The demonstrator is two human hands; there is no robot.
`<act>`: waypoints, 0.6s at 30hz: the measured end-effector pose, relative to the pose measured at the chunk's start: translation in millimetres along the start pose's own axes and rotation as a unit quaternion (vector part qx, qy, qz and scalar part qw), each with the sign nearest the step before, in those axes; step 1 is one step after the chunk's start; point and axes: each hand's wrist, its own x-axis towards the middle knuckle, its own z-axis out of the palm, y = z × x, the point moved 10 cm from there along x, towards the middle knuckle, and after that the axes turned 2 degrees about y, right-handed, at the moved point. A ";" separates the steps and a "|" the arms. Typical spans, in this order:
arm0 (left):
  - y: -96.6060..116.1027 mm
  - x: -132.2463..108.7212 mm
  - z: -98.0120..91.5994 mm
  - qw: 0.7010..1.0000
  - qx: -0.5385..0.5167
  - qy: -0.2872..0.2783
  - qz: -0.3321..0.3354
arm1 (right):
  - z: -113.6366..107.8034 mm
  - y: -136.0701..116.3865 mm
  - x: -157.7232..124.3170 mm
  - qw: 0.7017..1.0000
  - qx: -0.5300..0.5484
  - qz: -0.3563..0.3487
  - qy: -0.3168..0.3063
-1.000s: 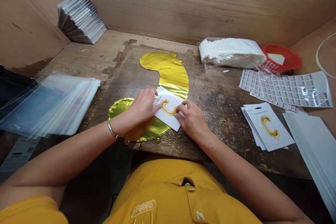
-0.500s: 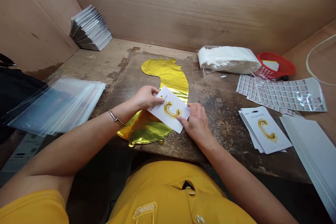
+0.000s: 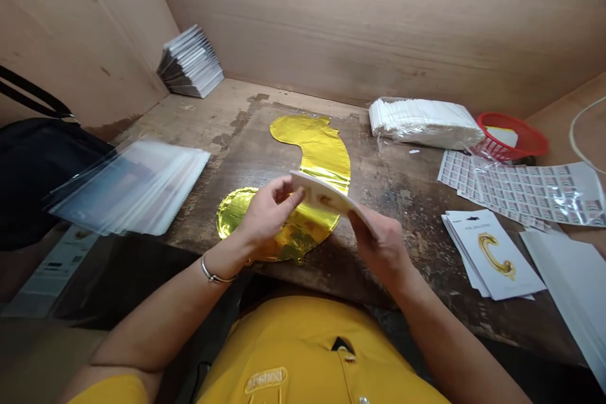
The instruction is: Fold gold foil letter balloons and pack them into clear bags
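A white printed card (image 3: 322, 192) is raised and tipped over the worktable, its printing foreshortened and blurred. My left hand (image 3: 271, 209) pinches its left end between thumb and fingers. At the other end my right hand (image 3: 381, 243) grips the card, its fingers partly hidden beneath. Flat under both hands lies a gold foil balloon (image 3: 326, 151) in a C shape; the card and my left hand cover part of it. To the right, a small stack of white cards (image 3: 495, 255) shows a gold letter C on top.
Clear plastic sleeves (image 3: 156, 183) lie at the left edge, near a black bag (image 3: 42, 170). A stack of folded sheets (image 3: 192, 63) leans in the back corner. Wrapped white strips (image 3: 426, 120), a red basket (image 3: 534, 139), sticker sheets (image 3: 525, 186) and white sheets (image 3: 563, 284) sit right.
The card has gone from lying face up over the balloon to being lifted and tipped nearly edge-on. My right hand has turned and moved right; the camera view has shifted slightly.
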 end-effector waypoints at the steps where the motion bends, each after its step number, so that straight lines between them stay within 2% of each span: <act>1: -5.6 -4.7 1.4 0.999 -0.047 0.006 -0.022 | 0.3 -14.7 0.9 0.995 -0.064 -0.071 0.015; 4: -25.8 -19.9 21.4 0.977 -0.178 -0.027 -0.112 | 19.0 -45.7 -3.2 0.957 -0.155 -0.244 0.003; 6: -32.2 -24.7 22.4 0.968 -0.218 -0.006 -0.124 | 29.1 -49.8 -5.4 0.946 -0.167 -0.277 -0.028; 7: -34.6 -25.2 17.1 0.966 -0.228 0.022 -0.119 | 28.7 -47.3 -4.8 0.950 -0.164 -0.263 -0.036; 9: -40.7 -24.5 4.1 0.960 -0.244 0.077 -0.110 | 20.9 -33.0 -1.0 0.977 -0.114 -0.172 -0.049; 11: -47.7 -23.5 -6.0 0.954 -0.257 0.120 -0.102 | 16.6 -9.9 0.9 0.997 0.040 -0.027 -0.066; 12: -50.6 -23.3 -8.7 0.950 -0.262 0.138 -0.093 | 22.8 2.5 -0.5 0.984 0.145 0.057 -0.082; 14: -53.7 -23.4 -7.2 0.948 -0.268 0.160 -0.065 | 48.2 20.5 -7.4 0.916 0.326 0.213 -0.096; 15: -53.7 -23.6 -3.6 0.950 -0.261 0.162 -0.049 | 61.6 25.3 -10.7 0.880 0.379 0.273 -0.085; 16: -52.5 -24.0 -0.2 0.955 -0.246 0.160 -0.033 | 72.4 28.1 -12.8 0.857 0.403 0.315 -0.063; 17: -49.7 -24.4 2.0 0.963 -0.220 0.152 -0.020 | 78.8 29.9 -13.6 0.848 0.404 0.341 -0.033; 18: -45.4 -24.8 1.9 0.974 -0.180 0.138 -0.014 | 78.7 31.1 -12.8 0.852 0.387 0.353 0.007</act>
